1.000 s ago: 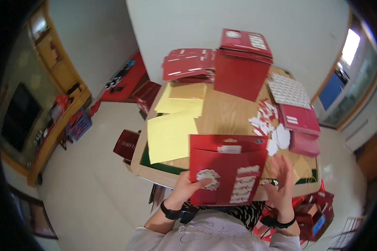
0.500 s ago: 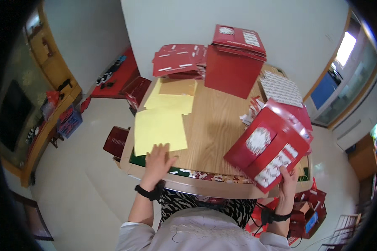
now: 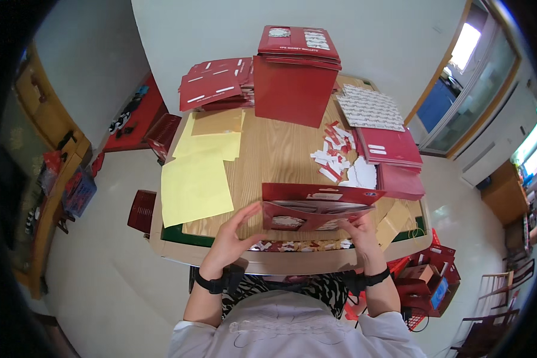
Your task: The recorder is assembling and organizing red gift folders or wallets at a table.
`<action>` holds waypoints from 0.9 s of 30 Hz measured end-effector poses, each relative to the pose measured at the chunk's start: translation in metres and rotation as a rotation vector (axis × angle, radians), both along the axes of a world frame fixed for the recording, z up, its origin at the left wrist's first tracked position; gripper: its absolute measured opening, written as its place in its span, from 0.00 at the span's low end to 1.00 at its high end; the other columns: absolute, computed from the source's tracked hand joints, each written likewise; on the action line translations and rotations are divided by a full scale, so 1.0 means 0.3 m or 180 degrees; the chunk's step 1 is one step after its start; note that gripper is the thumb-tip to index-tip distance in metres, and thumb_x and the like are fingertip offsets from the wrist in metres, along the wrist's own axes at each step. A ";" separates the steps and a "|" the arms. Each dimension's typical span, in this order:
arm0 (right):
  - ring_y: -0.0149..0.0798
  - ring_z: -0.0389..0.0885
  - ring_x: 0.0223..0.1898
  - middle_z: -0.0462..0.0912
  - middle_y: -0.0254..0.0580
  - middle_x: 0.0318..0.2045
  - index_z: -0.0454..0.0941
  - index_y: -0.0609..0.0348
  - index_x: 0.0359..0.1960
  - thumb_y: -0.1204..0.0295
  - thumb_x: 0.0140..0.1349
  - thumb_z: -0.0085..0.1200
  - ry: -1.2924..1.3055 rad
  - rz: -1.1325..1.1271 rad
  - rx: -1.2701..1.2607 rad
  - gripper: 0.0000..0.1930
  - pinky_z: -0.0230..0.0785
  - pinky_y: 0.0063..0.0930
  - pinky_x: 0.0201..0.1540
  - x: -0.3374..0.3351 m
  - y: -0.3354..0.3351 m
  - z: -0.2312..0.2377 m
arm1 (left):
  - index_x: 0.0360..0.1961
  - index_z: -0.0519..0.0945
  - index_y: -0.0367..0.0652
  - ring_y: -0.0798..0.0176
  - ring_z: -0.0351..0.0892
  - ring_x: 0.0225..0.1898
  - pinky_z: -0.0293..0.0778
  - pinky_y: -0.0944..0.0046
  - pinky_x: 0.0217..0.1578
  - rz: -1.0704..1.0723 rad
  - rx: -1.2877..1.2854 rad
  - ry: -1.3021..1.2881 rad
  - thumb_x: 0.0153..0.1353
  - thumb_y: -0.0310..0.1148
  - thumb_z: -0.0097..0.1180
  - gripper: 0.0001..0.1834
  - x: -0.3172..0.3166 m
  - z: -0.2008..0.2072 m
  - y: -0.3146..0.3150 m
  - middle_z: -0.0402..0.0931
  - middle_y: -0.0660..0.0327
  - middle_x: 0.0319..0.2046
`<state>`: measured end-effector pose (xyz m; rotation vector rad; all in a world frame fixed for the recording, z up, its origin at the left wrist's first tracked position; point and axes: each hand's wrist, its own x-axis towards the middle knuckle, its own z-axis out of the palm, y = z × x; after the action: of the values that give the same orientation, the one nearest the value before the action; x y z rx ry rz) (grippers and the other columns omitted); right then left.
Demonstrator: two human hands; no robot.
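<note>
A red cardboard wallet [image 3: 314,222] with white patterned cut-out windows stands tilted up on its edge at the near middle of the table, its top gaping and its back flap raised. Pale sheets show inside. My right hand [image 3: 363,237] grips its right side, thumb on the front. At the wallet's left end is my left hand [image 3: 228,238], fingers apart and thumb stretched towards it; whether it touches the edge I cannot tell. To the left lie yellow sheets [image 3: 196,190] on the wooden table [image 3: 268,156].
A tall red box [image 3: 293,92] topped with red wallets stands at the back, beside a pile of flat red wallets [image 3: 212,89]. At right are a patterned white stack [image 3: 373,108], red packets [image 3: 394,145] and white-and-red paper slips [image 3: 334,156]. Open red boxes [image 3: 423,286] sit below right.
The red wallet has moved left to the near middle of the table, turned upright and opened at the top. My left hand has left the yellow sheet's edge for the wallet's left end.
</note>
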<state>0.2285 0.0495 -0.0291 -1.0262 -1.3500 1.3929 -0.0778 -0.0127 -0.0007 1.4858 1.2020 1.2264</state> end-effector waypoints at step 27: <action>0.27 0.76 0.40 0.78 0.37 0.42 0.69 0.64 0.50 0.80 0.58 0.50 0.0104 0.0452 -0.0687 0.16 0.68 0.22 0.44 -0.085 -0.070 0.081 | 0.47 0.73 0.36 0.71 0.74 0.40 0.71 0.70 0.43 -0.0115 -0.1120 -0.1602 0.53 0.21 0.56 0.18 0.063 -0.040 -0.001 0.76 0.62 0.40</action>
<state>0.2030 0.0285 -0.0049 -1.0584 -1.2894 1.6834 -0.0589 -0.0130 -0.0126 0.8687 0.9773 1.1968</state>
